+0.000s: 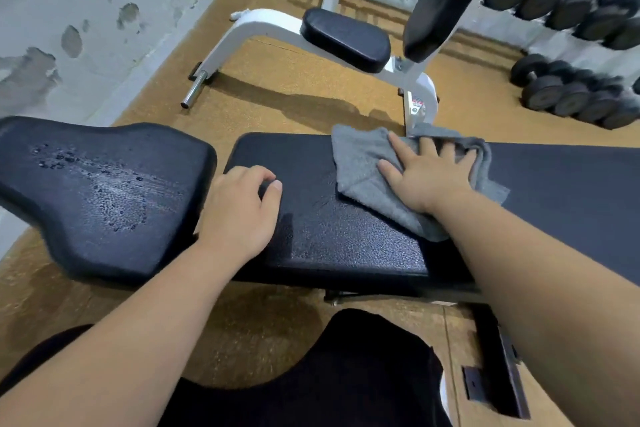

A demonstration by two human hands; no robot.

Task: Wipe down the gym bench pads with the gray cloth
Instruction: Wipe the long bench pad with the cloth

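A black gym bench runs across the view in two pads. The seat pad on the left carries water droplets and a wet streak. The long back pad lies to its right, and its surface glistens near the middle. A gray cloth is spread on the back pad's far edge. My right hand lies flat on the cloth with its fingers spread, pressing it to the pad. My left hand rests on the back pad's left end, fingers curled, with nothing in it.
A second bench with a white frame and a black pad stands behind on the brown floor. Racks of black dumbbells fill the right and the back. A peeling white wall runs along the left.
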